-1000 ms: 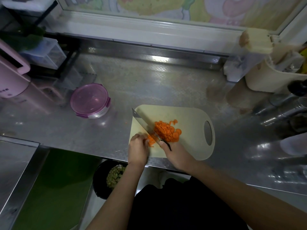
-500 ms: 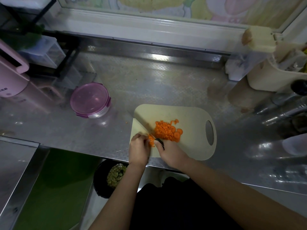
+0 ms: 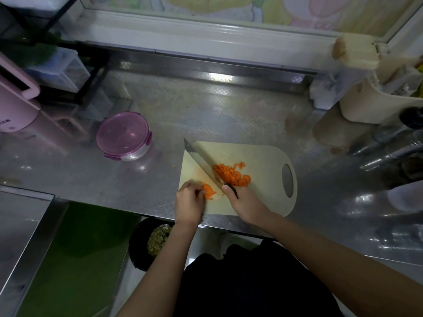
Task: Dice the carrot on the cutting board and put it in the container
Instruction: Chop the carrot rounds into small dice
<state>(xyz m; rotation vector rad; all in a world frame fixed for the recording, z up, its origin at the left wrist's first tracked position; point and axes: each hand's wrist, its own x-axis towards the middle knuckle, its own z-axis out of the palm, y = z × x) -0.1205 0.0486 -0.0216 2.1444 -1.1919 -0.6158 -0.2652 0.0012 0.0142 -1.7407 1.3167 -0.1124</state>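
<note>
A cream cutting board point(image 3: 263, 156) lies on the steel counter. A pile of diced carrot point(image 3: 231, 175) sits near its middle. My right hand point(image 3: 246, 202) grips the handle of a knife point(image 3: 201, 160), whose blade slants up to the left with its edge beside the pile. My left hand point(image 3: 190, 200) curls its fingers on a small uncut bunch of carrot strips point(image 3: 209, 191) at the board's near left. A round container with a purple lid point(image 3: 123, 136), closed, stands on the counter left of the board.
A pink appliance point(image 3: 16, 106) and a clear drawer box point(image 3: 57, 69) stand at the far left. A cream utensil bin point(image 3: 375, 104) and shiny metal items point(image 3: 389, 152) crowd the right. A black bin with scraps point(image 3: 151, 241) sits below the counter edge.
The knife came down through the carrot half a second ago, and now the blade is lifted and tilted again. My left hand has stayed on the carrot strips.
</note>
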